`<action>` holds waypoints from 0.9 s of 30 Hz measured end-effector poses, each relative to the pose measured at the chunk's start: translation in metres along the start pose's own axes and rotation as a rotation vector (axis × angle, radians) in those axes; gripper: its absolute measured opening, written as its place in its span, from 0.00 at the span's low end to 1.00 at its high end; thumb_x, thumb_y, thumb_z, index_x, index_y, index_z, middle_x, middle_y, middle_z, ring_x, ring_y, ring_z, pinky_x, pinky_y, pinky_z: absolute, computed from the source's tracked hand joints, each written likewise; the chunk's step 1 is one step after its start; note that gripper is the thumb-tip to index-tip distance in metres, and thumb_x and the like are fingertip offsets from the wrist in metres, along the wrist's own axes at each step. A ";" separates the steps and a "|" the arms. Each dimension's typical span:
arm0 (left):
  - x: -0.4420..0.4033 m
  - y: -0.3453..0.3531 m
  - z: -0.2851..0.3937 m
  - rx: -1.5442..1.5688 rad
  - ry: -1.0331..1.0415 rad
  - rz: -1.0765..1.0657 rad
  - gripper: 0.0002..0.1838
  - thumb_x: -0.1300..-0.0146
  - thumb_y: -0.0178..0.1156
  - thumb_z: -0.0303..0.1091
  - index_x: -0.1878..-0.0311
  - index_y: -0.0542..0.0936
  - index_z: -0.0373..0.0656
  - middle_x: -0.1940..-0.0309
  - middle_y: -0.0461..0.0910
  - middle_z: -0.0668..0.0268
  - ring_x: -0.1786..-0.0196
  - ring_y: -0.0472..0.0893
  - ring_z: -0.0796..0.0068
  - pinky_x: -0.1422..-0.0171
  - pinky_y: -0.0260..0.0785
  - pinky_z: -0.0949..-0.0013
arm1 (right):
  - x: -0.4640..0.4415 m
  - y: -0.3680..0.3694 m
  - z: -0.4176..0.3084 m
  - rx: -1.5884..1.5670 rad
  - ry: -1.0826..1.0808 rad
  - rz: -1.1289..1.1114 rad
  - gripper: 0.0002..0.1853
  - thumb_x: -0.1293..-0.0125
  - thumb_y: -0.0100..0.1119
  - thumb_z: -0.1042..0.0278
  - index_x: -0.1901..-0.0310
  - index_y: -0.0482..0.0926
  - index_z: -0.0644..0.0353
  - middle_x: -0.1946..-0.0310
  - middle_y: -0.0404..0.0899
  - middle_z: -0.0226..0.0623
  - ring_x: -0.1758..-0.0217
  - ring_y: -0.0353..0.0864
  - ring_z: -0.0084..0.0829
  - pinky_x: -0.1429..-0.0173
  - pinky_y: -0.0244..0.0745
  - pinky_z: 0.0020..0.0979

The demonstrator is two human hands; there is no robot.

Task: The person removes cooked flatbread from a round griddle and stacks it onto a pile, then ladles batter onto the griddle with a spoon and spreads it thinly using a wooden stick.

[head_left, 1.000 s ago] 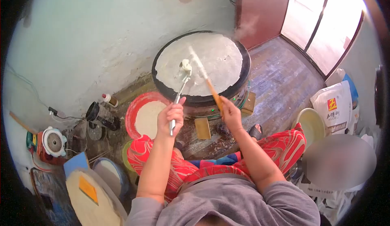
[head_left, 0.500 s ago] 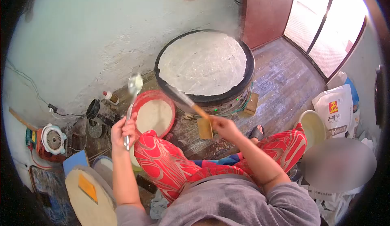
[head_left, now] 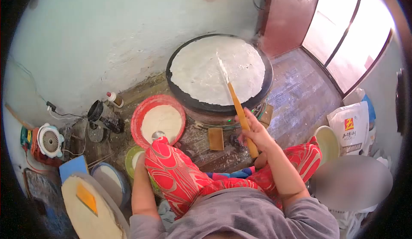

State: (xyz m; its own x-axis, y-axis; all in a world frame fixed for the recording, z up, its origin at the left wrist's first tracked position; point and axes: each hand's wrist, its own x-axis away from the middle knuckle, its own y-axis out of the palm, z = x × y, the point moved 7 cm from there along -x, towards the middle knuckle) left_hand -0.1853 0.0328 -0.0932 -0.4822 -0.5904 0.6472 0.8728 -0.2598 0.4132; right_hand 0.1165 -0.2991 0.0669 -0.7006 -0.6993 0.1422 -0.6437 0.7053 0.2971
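Observation:
In my right hand [head_left: 256, 131] is a long wooden spatula [head_left: 237, 101], its fingers round the lower handle. The whitish, batter-smeared blade reaches over a large thin pancake [head_left: 206, 63] on a round black griddle [head_left: 182, 94]. My left hand [head_left: 140, 161] is down beside my left knee, its fingers hidden behind the patterned trouser leg. Just above that knee, the bowl of a metal ladle [head_left: 158, 134] shows at the near side of a red basin [head_left: 136, 121] of pale batter; its handle is hidden. A green bowl [head_left: 131, 157] is partly covered by my left hand and leg.
A yellowish block [head_left: 216, 139] lies on the floor before the griddle. Left are a dark pitcher [head_left: 103, 115], a small fan [head_left: 50, 140], a bucket [head_left: 122, 185] and a round pale board [head_left: 81, 215]. Right are a pale basin [head_left: 327, 142] and a white sack [head_left: 349, 121].
My left hand has dropped from above the red basin to beside my knee, and the ladle has come down. My right hand has swung the spatula so its blade points across the pancake.

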 end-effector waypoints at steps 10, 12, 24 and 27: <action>0.026 0.052 0.102 -0.230 0.318 0.105 0.20 0.47 0.57 0.37 0.53 0.72 0.38 0.55 0.73 0.63 0.56 0.72 0.70 0.51 0.64 0.67 | -0.043 0.017 0.040 0.171 0.204 -0.082 0.28 0.35 0.41 0.73 0.34 0.49 0.49 0.57 0.75 0.35 0.83 0.69 0.21 0.82 0.63 0.21; 0.068 0.118 0.121 -0.104 0.419 0.051 0.17 0.47 0.57 0.36 0.54 0.73 0.39 0.57 0.75 0.65 0.56 0.72 0.71 0.52 0.65 0.66 | -0.055 0.020 0.027 0.128 0.125 -0.094 0.29 0.35 0.42 0.75 0.34 0.47 0.49 0.55 0.74 0.36 0.81 0.70 0.22 0.81 0.65 0.21; 0.059 0.271 0.072 -0.050 0.204 -0.316 0.13 0.45 0.55 0.31 0.56 0.73 0.38 0.59 0.76 0.65 0.56 0.73 0.71 0.55 0.68 0.66 | -0.124 -0.009 0.031 0.196 0.253 0.055 0.26 0.33 0.38 0.73 0.34 0.49 0.52 0.54 0.72 0.38 0.80 0.68 0.23 0.78 0.67 0.23; 0.059 0.270 0.059 -0.112 0.146 -0.277 0.12 0.44 0.53 0.31 0.56 0.74 0.39 0.57 0.75 0.65 0.56 0.73 0.71 0.55 0.68 0.66 | -0.144 -0.016 0.037 0.236 0.261 0.097 0.25 0.34 0.38 0.70 0.35 0.51 0.53 0.58 0.74 0.39 0.80 0.69 0.23 0.78 0.68 0.24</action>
State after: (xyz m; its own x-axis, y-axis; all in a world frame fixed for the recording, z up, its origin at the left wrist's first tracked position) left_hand 0.0174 -0.0272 0.0939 -0.6931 -0.5869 0.4185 0.7172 -0.5030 0.4823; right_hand 0.2165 -0.2057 0.0070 -0.6796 -0.6124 0.4040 -0.6524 0.7563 0.0490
